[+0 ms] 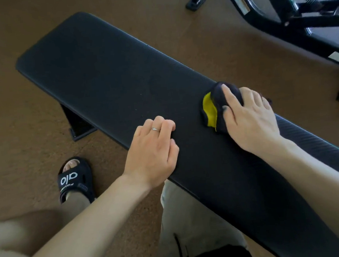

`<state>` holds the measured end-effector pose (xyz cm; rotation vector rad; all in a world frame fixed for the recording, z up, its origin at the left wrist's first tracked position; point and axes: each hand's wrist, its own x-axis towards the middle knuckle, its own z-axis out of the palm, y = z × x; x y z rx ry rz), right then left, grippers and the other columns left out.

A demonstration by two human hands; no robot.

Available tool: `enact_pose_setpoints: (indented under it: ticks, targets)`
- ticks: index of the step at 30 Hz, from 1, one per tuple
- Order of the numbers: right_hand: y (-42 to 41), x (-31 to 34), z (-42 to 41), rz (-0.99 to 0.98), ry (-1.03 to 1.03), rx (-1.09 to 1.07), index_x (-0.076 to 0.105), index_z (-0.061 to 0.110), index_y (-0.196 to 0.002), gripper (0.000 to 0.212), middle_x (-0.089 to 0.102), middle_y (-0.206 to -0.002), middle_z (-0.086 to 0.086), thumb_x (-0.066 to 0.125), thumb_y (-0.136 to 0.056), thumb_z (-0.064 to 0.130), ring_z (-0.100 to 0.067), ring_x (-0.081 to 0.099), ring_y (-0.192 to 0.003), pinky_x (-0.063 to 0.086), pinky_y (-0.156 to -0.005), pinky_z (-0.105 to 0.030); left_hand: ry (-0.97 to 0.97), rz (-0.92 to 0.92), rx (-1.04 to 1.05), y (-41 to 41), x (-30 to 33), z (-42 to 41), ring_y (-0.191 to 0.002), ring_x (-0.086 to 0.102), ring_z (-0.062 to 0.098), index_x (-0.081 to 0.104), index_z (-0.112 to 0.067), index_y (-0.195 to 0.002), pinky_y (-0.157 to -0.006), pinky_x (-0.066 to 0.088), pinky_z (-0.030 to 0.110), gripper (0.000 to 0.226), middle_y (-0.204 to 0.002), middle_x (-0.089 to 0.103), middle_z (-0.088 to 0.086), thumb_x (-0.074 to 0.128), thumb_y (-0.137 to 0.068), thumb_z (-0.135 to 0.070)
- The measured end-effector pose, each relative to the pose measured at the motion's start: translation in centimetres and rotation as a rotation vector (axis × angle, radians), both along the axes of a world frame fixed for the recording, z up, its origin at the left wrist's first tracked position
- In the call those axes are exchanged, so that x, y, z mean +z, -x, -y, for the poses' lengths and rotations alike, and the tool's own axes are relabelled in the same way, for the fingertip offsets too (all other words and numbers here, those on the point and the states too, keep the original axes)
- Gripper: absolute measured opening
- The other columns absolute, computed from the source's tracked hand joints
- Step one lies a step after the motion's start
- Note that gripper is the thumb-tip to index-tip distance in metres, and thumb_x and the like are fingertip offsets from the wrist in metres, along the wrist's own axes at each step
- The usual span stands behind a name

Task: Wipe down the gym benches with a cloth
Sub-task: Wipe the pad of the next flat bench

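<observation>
A long black padded gym bench (104, 72) runs diagonally from upper left to lower right. A dark cloth with a yellow fold (213, 111) lies bunched on its right part. My right hand (248, 118) lies flat on top of the cloth, fingers spread and straight, pressing it onto the pad. My left hand (152, 151) rests on the bench's near edge to the left of the cloth, with its fingers curled under and nothing in it; a ring shows on one finger.
Brown carpet (23, 122) surrounds the bench. A black bench leg (78, 124) stands below the pad at left. My foot in a black sandal (75, 181) stands beside it. A black machine frame (297, 13) fills the upper right corner.
</observation>
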<state>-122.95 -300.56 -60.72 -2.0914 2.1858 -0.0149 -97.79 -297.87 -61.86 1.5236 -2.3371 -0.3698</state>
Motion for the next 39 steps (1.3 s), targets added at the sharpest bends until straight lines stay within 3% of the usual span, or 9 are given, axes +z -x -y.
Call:
enact_pose_setpoints:
  ticks: [3, 6, 11, 15, 20, 25, 29, 33, 39]
  targets:
    - [-3.0, -0.3, 1.4, -0.028, -0.009, -0.060, 0.017, 0.021, -0.163, 0.060, 0.026, -0.162, -0.019, 0.021, -0.107, 0.042, -0.037, 0.023, -0.150, 0.015, -0.124, -0.053, -0.042, -0.070, -0.096, -1.2, 0.6, 0.4, -0.096, 0.047, 0.020, 0.052, -0.017, -0.117, -0.086, 0.041, 0.041, 0.022, -0.110, 0.050, -0.003, 0.046, -0.097, -0.022]
    - [-7.1, -0.7, 3.7, -0.020, -0.006, -0.021, 0.015, 0.015, -0.164, 0.064, 0.013, -0.168, -0.025, 0.019, -0.106, 0.043, -0.040, 0.011, -0.155, 0.008, -0.126, -0.055, 0.048, 0.090, -0.038, -5.5, 0.9, 3.1, -0.115, 0.049, 0.030, 0.053, -0.018, -0.135, -0.097, 0.040, 0.046, 0.040, -0.129, 0.051, 0.004, 0.044, -0.097, -0.029]
    - [-16.6, -0.8, 4.9, 0.021, 0.036, 0.204, 0.017, 0.012, -0.163, 0.066, 0.010, -0.169, -0.024, 0.024, -0.105, 0.043, -0.040, 0.007, -0.157, 0.005, -0.126, -0.056, -0.142, 0.327, 0.216, -14.5, 0.8, 8.8, -0.155, 0.011, 0.027, 0.023, -0.036, -0.161, -0.126, 0.009, 0.048, 0.053, -0.170, 0.014, 0.003, 0.024, -0.108, -0.041]
    - [-18.9, -0.7, 1.0, 0.075, 0.065, 0.444, 0.022, 0.020, -0.163, 0.062, 0.014, -0.170, -0.020, 0.025, -0.107, 0.046, -0.036, 0.010, -0.158, 0.014, -0.126, -0.056, -0.221, 0.339, 0.145, -16.1, 0.7, 10.0, -0.155, 0.001, 0.021, 0.015, -0.044, -0.159, -0.127, 0.004, 0.046, 0.056, -0.170, 0.006, -0.003, 0.017, -0.104, -0.053]
    - [-12.0, 0.1, -6.3, -0.033, -0.025, 0.668, 0.021, 0.039, -0.162, 0.061, 0.010, -0.172, -0.013, 0.040, -0.106, 0.050, -0.031, 0.006, -0.159, 0.017, -0.125, -0.056, -0.260, 0.287, 0.146, -15.8, 0.5, 10.7, -0.152, -0.004, 0.019, 0.018, -0.045, -0.156, -0.125, -0.001, 0.047, 0.059, -0.167, 0.004, -0.005, 0.015, -0.097, -0.052]
    - [-11.4, 0.0, -7.2, -0.090, 0.019, 0.674, 0.023, 0.031, -0.163, 0.062, 0.017, -0.169, -0.020, 0.042, -0.105, 0.043, -0.038, 0.015, -0.157, 0.023, -0.124, -0.058, -0.239, 0.243, 0.133, -15.5, 0.2, 10.7, -0.152, -0.004, 0.021, 0.020, -0.042, -0.156, -0.125, -0.003, 0.047, 0.061, -0.167, 0.004, -0.003, 0.016, -0.096, -0.050]
    - [-18.1, -1.0, -2.1, -0.109, 0.132, 0.719, 0.024, 0.023, -0.163, 0.061, 0.020, -0.166, -0.027, 0.041, -0.105, 0.032, -0.043, 0.018, -0.155, 0.019, -0.124, -0.058, -0.217, 0.236, 0.132, -15.6, 0.0, 10.8, -0.153, -0.003, 0.022, 0.021, -0.043, -0.156, -0.125, -0.003, 0.046, 0.060, -0.167, 0.006, -0.003, 0.016, -0.096, -0.048]
    - [-24.5, -1.0, 2.5, -0.064, 0.154, 0.667, 0.026, 0.020, -0.162, 0.065, 0.019, -0.166, -0.025, 0.050, -0.102, 0.028, -0.042, 0.016, -0.155, 0.019, -0.124, -0.057, -0.177, 0.056, 0.186, -16.7, 0.4, 11.1, -0.153, 0.012, 0.017, 0.036, -0.045, -0.151, -0.124, 0.005, 0.038, 0.054, -0.163, 0.024, -0.012, 0.020, -0.100, -0.039]
    - [-17.0, -0.6, -4.0, -0.092, 0.102, 0.697, 0.022, 0.023, -0.164, 0.078, 0.016, -0.169, -0.019, 0.059, -0.096, 0.022, -0.036, 0.014, -0.157, 0.022, -0.125, -0.054, -0.247, 0.082, 0.135, -17.5, 0.7, 11.6, -0.152, 0.008, 0.010, 0.033, -0.046, -0.154, -0.122, 0.001, 0.034, 0.057, -0.163, 0.020, -0.019, 0.018, -0.099, -0.043]
